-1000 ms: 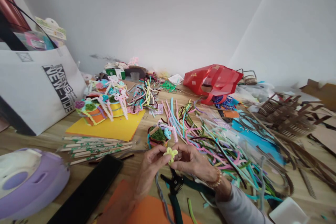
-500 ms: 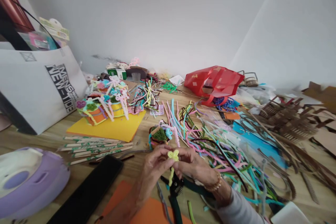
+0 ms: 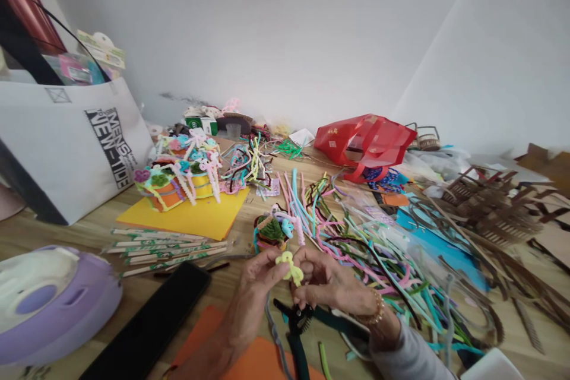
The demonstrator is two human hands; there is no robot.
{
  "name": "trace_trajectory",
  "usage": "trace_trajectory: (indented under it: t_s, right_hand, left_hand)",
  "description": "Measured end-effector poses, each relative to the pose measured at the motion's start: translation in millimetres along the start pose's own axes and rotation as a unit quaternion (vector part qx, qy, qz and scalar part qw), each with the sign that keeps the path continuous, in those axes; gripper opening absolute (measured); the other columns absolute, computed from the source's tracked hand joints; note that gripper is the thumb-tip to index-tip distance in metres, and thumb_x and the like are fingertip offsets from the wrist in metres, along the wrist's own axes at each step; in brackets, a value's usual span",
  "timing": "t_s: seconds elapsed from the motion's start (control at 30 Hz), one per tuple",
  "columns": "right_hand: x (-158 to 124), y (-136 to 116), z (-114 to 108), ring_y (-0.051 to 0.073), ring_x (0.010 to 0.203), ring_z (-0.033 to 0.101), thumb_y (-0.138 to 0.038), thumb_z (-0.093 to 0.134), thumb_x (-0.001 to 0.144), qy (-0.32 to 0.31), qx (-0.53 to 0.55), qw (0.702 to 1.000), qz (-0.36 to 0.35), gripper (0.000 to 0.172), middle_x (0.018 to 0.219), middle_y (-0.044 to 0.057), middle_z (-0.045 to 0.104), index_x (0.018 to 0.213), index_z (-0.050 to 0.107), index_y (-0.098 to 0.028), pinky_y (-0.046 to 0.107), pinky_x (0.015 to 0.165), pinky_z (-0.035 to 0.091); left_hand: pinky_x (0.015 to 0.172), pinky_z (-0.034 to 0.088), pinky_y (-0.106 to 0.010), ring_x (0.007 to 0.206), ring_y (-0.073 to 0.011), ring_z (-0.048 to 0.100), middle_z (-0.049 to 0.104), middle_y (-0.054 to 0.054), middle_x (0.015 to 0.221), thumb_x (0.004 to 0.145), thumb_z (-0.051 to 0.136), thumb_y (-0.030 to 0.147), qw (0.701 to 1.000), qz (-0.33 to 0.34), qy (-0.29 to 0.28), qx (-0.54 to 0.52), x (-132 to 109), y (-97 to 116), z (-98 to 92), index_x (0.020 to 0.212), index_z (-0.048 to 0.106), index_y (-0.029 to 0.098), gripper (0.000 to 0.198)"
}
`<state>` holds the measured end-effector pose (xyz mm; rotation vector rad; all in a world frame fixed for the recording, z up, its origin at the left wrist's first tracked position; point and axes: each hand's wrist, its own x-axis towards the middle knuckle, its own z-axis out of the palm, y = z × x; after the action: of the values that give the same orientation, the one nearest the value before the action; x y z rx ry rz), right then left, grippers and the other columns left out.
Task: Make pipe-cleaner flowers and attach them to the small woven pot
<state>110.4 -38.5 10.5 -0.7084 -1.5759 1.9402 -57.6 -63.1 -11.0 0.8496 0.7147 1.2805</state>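
Both hands meet low in the middle of the view over a wooden table (image 3: 66,231). My left hand (image 3: 258,279) pinches a small yellow pipe-cleaner flower (image 3: 289,267) from the left. My right hand (image 3: 327,282), with a gold bracelet on its wrist, grips the same flower from the right. Green-handled pliers (image 3: 296,326) lie on the table just below the hands. A small woven basket of pipe-cleaner pieces (image 3: 271,231) sits right behind them.
A pile of loose coloured pipe cleaners (image 3: 356,237) spreads to the right. A decorated craft (image 3: 178,181) stands on a yellow sheet (image 3: 196,219). Wrapped chopsticks (image 3: 164,246), a black phone (image 3: 146,326), a purple device (image 3: 48,303), a white bag (image 3: 66,148), a red bag (image 3: 365,139) and brown wooden strips (image 3: 494,208) surround them.
The hands have turned and worked the yellow flower, which now tilts with its stem down to the right. The camera view has shifted slightly.
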Motion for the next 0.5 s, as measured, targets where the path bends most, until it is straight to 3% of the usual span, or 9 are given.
trace_trajectory:
  t_s: [0.23,0.4,0.5]
  right_hand:
    - [-6.9,-6.7,-6.1,0.012,0.065,0.061,-0.038,0.067,0.083,0.029,0.024,0.997,-0.064,0.029,0.078,0.007,0.067,0.093,0.064,-0.011,0.019,0.054,0.048]
    - [-4.3,-3.3,-9.8,0.009,0.063,0.059,-0.027,0.082,0.068,0.046,0.099,0.989,-0.097,0.036,0.085,0.005,0.068,0.099,0.07,-0.015,0.017,0.053,0.051]
    - [1.7,4.3,-10.3,0.009,0.061,0.06,-0.024,0.077,0.074,0.099,0.131,0.979,-0.124,0.024,0.079,0.004,0.069,0.097,0.072,-0.017,0.016,0.052,0.052]
  left_hand:
    - [0.062,0.047,-0.02,0.064,-0.0086,0.061,0.066,0.002,0.073,0.065,0.082,0.022,0.977,-0.07,0.018,-0.202,7.5,-0.1,-5.3,0.076,0.065,0.017,0.02]
    - [0.06,0.047,-0.019,0.06,-0.0077,0.061,0.068,0.004,0.07,0.059,0.086,0.015,0.965,-0.096,0.054,-0.24,7.3,6.0,-2.6,0.075,0.063,0.017,0.028]
    - [0.056,0.046,-0.019,0.056,-0.0079,0.059,0.066,0.003,0.066,0.06,0.085,0.016,0.969,-0.087,0.027,-0.23,7.7,4.3,-2.4,0.072,0.062,0.017,0.026]
